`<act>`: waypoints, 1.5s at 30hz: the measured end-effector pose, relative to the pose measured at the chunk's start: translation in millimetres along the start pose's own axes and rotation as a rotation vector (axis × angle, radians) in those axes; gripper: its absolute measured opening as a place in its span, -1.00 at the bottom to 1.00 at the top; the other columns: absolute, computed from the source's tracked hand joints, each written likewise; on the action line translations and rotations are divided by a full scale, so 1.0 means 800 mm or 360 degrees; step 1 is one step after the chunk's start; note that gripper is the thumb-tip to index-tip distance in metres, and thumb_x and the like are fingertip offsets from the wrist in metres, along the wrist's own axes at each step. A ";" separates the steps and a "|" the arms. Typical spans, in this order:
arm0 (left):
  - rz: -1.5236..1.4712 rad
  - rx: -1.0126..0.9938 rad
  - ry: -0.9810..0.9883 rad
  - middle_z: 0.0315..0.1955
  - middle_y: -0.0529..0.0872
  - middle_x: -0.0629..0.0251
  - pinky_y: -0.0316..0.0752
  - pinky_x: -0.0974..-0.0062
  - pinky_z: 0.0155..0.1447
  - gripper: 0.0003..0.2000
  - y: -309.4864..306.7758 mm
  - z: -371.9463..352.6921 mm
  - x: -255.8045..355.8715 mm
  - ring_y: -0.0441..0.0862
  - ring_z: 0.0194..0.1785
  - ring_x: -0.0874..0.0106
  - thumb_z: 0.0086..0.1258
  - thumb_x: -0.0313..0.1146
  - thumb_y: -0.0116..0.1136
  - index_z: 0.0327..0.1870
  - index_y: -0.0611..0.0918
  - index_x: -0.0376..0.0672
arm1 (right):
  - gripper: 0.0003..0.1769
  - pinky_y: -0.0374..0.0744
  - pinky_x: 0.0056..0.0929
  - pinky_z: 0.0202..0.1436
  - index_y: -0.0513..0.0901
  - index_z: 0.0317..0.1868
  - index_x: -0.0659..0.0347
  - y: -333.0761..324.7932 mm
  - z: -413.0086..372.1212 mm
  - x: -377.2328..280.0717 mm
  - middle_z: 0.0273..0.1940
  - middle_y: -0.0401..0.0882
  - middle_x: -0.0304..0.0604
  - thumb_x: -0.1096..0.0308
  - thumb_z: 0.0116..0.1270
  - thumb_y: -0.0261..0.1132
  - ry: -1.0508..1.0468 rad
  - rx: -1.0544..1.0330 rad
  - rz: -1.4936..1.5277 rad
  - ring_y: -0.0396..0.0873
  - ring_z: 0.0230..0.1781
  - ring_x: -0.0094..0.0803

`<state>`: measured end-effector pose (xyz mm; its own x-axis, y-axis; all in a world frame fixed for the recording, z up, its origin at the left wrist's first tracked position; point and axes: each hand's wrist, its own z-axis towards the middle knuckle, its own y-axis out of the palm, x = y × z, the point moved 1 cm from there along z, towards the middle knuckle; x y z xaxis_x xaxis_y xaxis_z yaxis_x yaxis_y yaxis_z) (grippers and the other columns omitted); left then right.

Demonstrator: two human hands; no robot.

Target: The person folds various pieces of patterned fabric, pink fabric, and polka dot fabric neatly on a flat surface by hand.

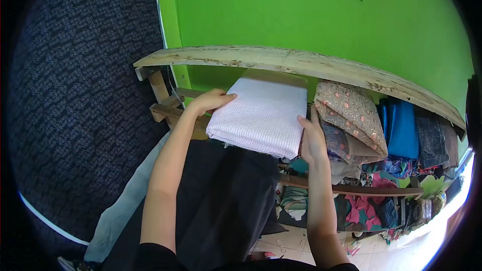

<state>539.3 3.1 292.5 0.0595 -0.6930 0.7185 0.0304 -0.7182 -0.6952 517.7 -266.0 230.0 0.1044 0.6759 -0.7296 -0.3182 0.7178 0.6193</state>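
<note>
A thick folded white fabric [261, 113] with a fine textured weave lies partly under the top plank of a wooden shelf. My left hand [212, 101] grips its left edge, thumb on top and fingers along the side. On the right edge, my right hand [313, 134] presses with the thumb over the top; its other fingers are partly hidden by the fabric. The far end of the fabric is in shadow beneath the plank. Just right of my right hand sits a folded beige floral fabric [349, 113].
The shelf's top plank [286, 60] runs across, close above my hands. Blue folded cloth [401, 130] and dark denim [431, 143] stand to the right. Below, a lower shelf rail [351, 189] fronts fabric scraps. Black cloth [226, 185] hangs in front; a dark patterned surface [85, 95] is left.
</note>
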 end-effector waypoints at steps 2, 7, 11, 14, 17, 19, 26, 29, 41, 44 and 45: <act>0.0203 0.0210 0.0194 -0.07 0.57 -0.07 0.41 0.44 0.04 -0.41 0.004 0.010 -0.020 0.53 -0.05 0.25 0.27 -0.03 0.09 0.03 0.46 -0.50 | -0.19 0.22 -0.42 0.28 -0.11 0.40 0.28 -0.001 0.000 0.009 0.31 0.10 0.09 0.71 0.11 -0.06 -0.0123 -0.0101 -0.0192 0.23 0.25 -0.21; 0.0181 0.0513 0.0322 -0.20 0.60 -0.16 0.43 0.38 -0.01 -0.45 0.004 0.034 -0.020 0.57 -0.11 0.15 0.22 -0.07 0.14 -0.06 0.50 -0.51 | -0.17 0.19 -0.49 0.27 -0.07 0.37 0.41 0.020 0.045 -0.001 0.31 0.09 0.18 0.70 -0.03 -0.11 -0.0124 0.0028 -0.0625 0.20 0.27 -0.17; 0.0251 0.0692 0.0386 -0.24 0.60 -0.17 0.44 0.26 -0.04 -0.53 0.023 0.053 -0.034 0.57 -0.13 0.02 0.21 -0.08 0.11 -0.13 0.54 -0.42 | -0.22 0.11 -0.47 0.32 -0.01 0.35 0.45 0.006 0.044 0.009 0.32 0.07 0.20 0.66 0.01 -0.07 -0.0188 0.0129 -0.0998 0.14 0.31 -0.14; 0.0683 0.0858 0.0404 -0.12 0.56 -0.14 0.42 0.21 0.03 -0.52 0.036 0.019 -0.021 0.53 -0.03 0.05 0.26 -0.05 0.02 -0.04 0.51 -0.35 | -0.31 0.13 -0.37 0.32 0.06 0.32 0.47 -0.001 0.029 0.011 0.28 0.12 0.25 0.57 0.08 -0.09 -0.0437 0.0097 -0.1474 0.14 0.30 -0.02; 0.0913 0.0849 0.0671 -0.03 0.52 -0.04 0.40 0.16 0.08 -0.54 0.040 -0.026 0.018 0.49 0.04 0.11 0.32 -0.04 -0.09 0.03 0.49 -0.25 | -0.40 0.09 -0.15 0.36 0.12 0.27 0.50 0.010 0.005 0.001 0.26 0.15 0.29 0.33 0.28 -0.05 -0.0677 0.0009 -0.2358 0.07 0.32 0.10; 0.0967 0.0761 0.0873 -0.02 0.52 0.04 0.39 0.16 0.09 -0.57 0.050 -0.046 0.031 0.49 0.05 0.12 0.35 -0.05 -0.14 0.04 0.49 -0.21 | -0.38 0.09 -0.06 0.34 0.19 0.24 0.48 0.041 -0.006 -0.006 0.25 0.20 0.22 0.14 0.35 -0.08 -0.0628 -0.0003 -0.2596 0.11 0.32 0.06; 0.1164 0.0594 0.0946 0.12 0.47 0.14 0.26 0.25 0.25 -0.60 0.094 -0.053 0.025 0.39 0.19 0.20 0.40 -0.11 -0.25 0.12 0.48 -0.08 | -0.43 0.08 0.05 0.32 0.32 0.21 0.35 0.060 -0.004 0.050 0.24 0.28 0.07 0.10 0.34 -0.09 -0.0864 0.0100 -0.3041 0.19 0.30 -0.07; 0.1250 0.0706 0.0968 0.18 0.42 0.17 0.20 0.25 0.30 -0.59 0.103 -0.055 0.008 0.35 0.24 0.23 0.41 -0.10 -0.26 0.18 0.44 -0.03 | -0.47 0.09 0.06 0.31 0.34 0.20 0.30 0.050 -0.009 0.070 0.24 0.30 0.01 0.13 0.33 -0.09 -0.0859 0.0131 -0.3108 0.22 0.29 -0.10; 0.1077 0.0993 0.0995 0.23 0.33 0.14 0.09 0.13 0.32 -0.69 0.189 -0.222 0.002 0.22 0.31 0.17 0.32 -0.30 -0.04 0.05 0.51 -0.17 | -0.59 0.30 -0.13 0.20 0.46 0.06 0.27 0.028 -0.169 0.036 0.05 0.47 -0.01 0.32 0.19 0.14 -0.1191 -0.0088 -0.2906 0.40 0.09 -0.16; 0.1025 0.0904 0.0710 0.21 0.36 0.14 0.07 0.15 0.33 -0.68 0.236 -0.281 -0.011 0.24 0.30 0.19 0.34 -0.29 -0.07 0.05 0.51 -0.18 | -0.60 0.34 -0.16 0.17 0.48 0.04 0.28 0.002 -0.225 0.044 0.01 0.50 -0.02 0.34 0.18 0.13 -0.0971 -0.0351 -0.2813 0.44 0.06 -0.17; 0.1014 0.0898 0.0613 0.20 0.38 0.15 0.08 0.16 0.33 -0.68 0.253 -0.300 -0.013 0.25 0.30 0.20 0.34 -0.29 -0.08 0.05 0.52 -0.18 | -0.61 0.35 -0.17 0.16 0.49 0.03 0.28 -0.009 -0.241 0.047 -0.01 0.51 -0.02 0.34 0.18 0.13 -0.0945 -0.0458 -0.2765 0.45 0.04 -0.18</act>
<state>305.3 -150.0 149.3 -0.1001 -0.9913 0.0854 0.5920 -0.1283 -0.7957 342.5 -277.7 142.2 0.7024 -0.6862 -0.1890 0.3699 0.5788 -0.7268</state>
